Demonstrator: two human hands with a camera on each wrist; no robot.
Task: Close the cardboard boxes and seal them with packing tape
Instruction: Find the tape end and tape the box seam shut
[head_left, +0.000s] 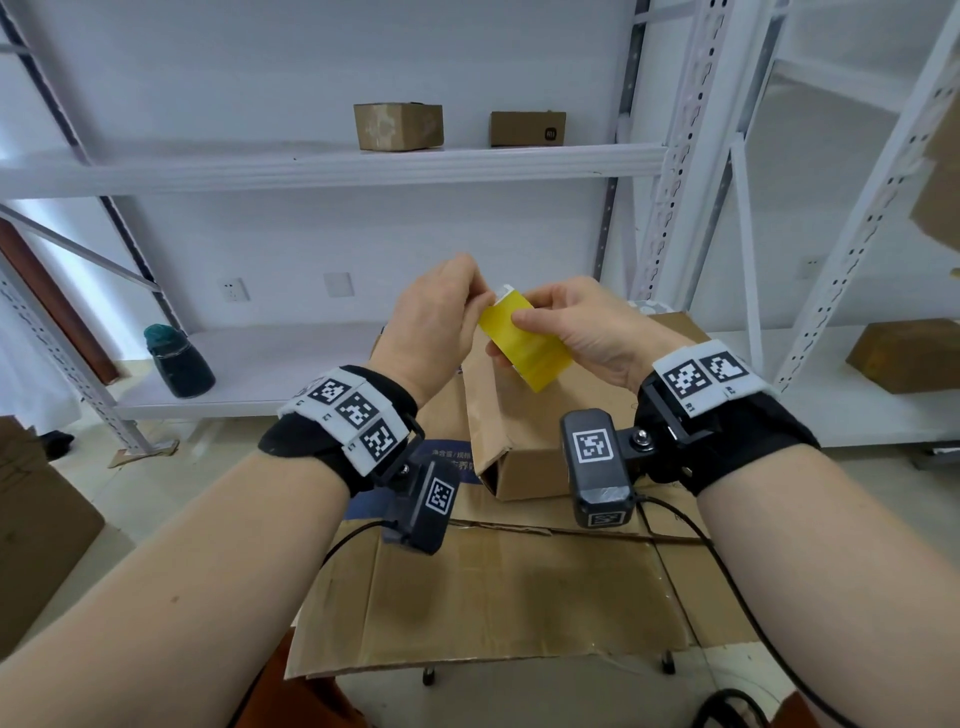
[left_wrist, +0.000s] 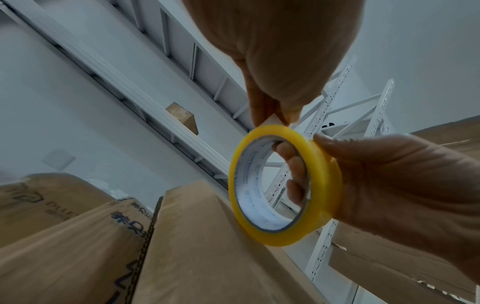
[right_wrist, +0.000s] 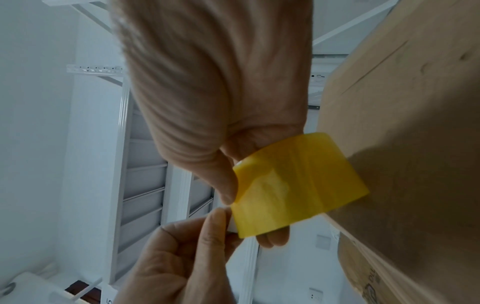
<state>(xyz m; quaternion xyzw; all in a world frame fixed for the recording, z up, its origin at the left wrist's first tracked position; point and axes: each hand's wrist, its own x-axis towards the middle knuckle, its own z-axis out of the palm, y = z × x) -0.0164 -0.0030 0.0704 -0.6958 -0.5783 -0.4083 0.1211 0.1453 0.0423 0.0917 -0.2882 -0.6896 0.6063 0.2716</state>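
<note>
My right hand (head_left: 587, 332) grips the yellow tape roll (head_left: 524, 345), fingers through its core; my left hand (head_left: 441, 317) pinches its free end just beside. That tab could slip back and re-stick if my pinch loosens.

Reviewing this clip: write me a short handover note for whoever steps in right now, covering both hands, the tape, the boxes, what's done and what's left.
Right hand: grips the yellow tape roll, fingers through its core, thumb on the outside.
Left hand: pinches the white tab at the tape's free end.
Both held in the air above the cardboard box in front, which lies on flattened cardboard.
Done: roll in hand, tape end found.
Left: pull tape out, close the box's loose flap, seal it; no tape on it visible yet.
</note>
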